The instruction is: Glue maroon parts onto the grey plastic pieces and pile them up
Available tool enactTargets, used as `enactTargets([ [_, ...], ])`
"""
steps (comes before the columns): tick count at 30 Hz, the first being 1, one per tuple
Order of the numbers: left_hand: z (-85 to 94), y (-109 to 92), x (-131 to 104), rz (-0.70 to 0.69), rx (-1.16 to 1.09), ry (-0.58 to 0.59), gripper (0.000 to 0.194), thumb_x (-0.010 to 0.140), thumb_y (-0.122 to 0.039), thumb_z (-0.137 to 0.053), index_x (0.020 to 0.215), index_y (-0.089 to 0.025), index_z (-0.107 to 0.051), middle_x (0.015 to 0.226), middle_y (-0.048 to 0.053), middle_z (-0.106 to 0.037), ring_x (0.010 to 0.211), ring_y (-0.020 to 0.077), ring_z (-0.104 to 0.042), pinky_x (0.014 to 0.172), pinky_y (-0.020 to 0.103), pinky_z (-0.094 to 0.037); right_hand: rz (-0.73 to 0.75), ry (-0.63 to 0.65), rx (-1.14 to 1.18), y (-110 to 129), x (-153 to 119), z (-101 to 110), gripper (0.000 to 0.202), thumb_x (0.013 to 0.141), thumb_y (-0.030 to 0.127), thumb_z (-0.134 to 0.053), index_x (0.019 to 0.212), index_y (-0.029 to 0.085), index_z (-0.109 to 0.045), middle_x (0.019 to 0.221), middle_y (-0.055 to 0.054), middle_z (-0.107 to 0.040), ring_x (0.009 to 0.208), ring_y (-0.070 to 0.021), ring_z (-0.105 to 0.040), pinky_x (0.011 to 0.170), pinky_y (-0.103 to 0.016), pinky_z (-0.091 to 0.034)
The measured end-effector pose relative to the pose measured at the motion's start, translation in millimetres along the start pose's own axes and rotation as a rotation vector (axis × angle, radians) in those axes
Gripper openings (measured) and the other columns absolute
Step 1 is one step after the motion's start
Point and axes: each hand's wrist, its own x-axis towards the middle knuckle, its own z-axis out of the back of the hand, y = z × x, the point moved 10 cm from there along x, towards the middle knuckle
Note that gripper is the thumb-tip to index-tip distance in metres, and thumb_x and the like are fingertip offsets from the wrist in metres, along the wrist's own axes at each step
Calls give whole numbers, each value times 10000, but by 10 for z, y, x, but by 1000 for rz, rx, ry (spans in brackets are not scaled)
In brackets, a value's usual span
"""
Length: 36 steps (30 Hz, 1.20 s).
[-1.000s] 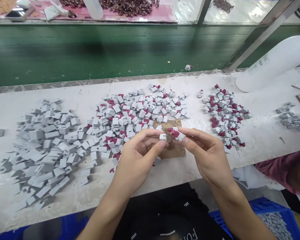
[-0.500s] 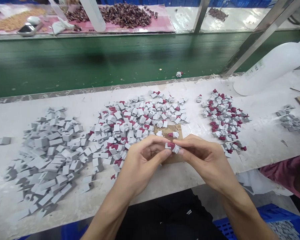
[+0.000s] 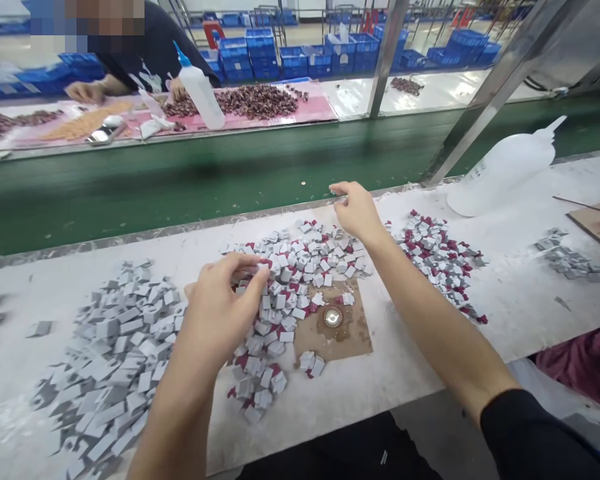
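Observation:
My left hand is over the left side of the middle pile of grey and dark red pieces, thumb and fingers pinched on a small grey and red piece. Beyond that pile, my right hand reaches to the table's far edge by the green belt, its fingertips together at a small pale bit that is hard to make out. Between my arms lies a brown board with a round metal cap in a wet patch. A grey and red piece rests on the board's upper part.
A pile of grey blocks spreads at left, a grey-red pile at right. A white bottle lies tilted near a metal post. Across the green belt, a person works by a squeeze bottle.
My hands have parted: the left moved left over the middle pile, the right reached away to the belt's edge. The view has tilted up, and the board's round cap is uncovered.

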Motion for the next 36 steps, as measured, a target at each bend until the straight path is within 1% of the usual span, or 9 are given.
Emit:
enactTargets([
  [4, -169, -15, 95, 20, 95, 54, 244, 999, -401, -646, 1020, -244, -831, 1145, 165, -853, 1270, 497, -684, 1153, 731, -447, -13, -13, -94, -17, 613, -151, 532, 940, -57, -612, 1381, 135, -840, 1583, -191, -741, 1498, -411, -637, 1260, -629, -529],
  [8, -87, -4, -76, 20, 167, -19, 266, 1024, -329, -663, 1197, -223, -836, 1313, 189, -806, 1341, 491, -625, 1145, 674, -461, -13, -34, -99, 131, 678, -122, 299, 923, 36, -695, 1109, 159, -896, 1293, -198, -853, 1350, -417, -725, 1210, -599, -546],
  [12, 138, 232, -508, -40, 178, -103, 297, 1108, -353, -606, 1335, -274, -781, 1351, 139, -763, 1330, 394, -622, 1178, 574, -462, 8, -72, -44, 173, 202, 155, 253, 947, 214, -764, 1166, 173, -886, 1168, -165, -883, 1095, -365, -821, 1050, -559, -630],
  [17, 554, 988, -880, 158, 367, -227, 327, 1102, -390, -590, 1304, -245, -803, 1297, 184, -729, 1285, 454, -597, 1099, 622, -480, 36, 8, 99, -201, -979, 363, 514, 846, 763, -837, 1111, 332, -923, 917, -104, -897, 832, -372, -864, 677, -483, -679],
  [20, 782, 1266, -804, 248, 426, -297, 373, 1092, -381, -571, 1313, -203, -814, 1323, 232, -702, 1309, 506, -566, 1129, 698, -447, 48, -5, 117, -427, -1653, 379, 452, 898, 784, -807, 1087, 393, -929, 975, -50, -913, 812, -362, -879, 647, -474, -720],
  [23, 887, 1342, -599, 282, 445, -328, 382, 1066, -398, -604, 1282, -170, -822, 1351, 279, -680, 1361, 568, -528, 1161, 764, -403, 113, -18, 98, -506, -2100, 354, 315, 988, 676, -786, 1144, 434, -913, 1108, -11, -905, 840, -302, -881, 661, -408, -731],
  [28, 868, 1336, -348, 267, 356, -309, 193, 989, -356, -686, 1017, -217, -817, 1305, 274, -711, 1439, 602, -488, 1220, 798, -334, 135, 2, 22, -670, -2381, 355, 279, 1012, 634, -796, 1080, 377, -883, 984, -12, -889, 700, -250, -853, 501, -310, -655],
  [31, 879, 1328, -379, 262, 207, -307, 178, 997, -386, -685, 1005, -234, -777, 1255, 224, -762, 1399, 537, -570, 1244, 758, -367, 97, 64, -7, -832, -2400, 374, 321, 990, 658, -812, 1047, 356, -906, 867, -12, -885, 626, -253, -840, 487, -306, -653],
  [36, 671, 1197, -641, 280, -316, -129, 440, 985, -655, -752, 1146, -247, -789, 998, 85, -803, 957, 287, -777, 862, 398, -654, -70, 193, 71, -899, -2396, 369, 336, 937, 631, -871, 1095, 346, -955, 1013, -38, -927, 774, -285, -897, 595, -302, -713],
])
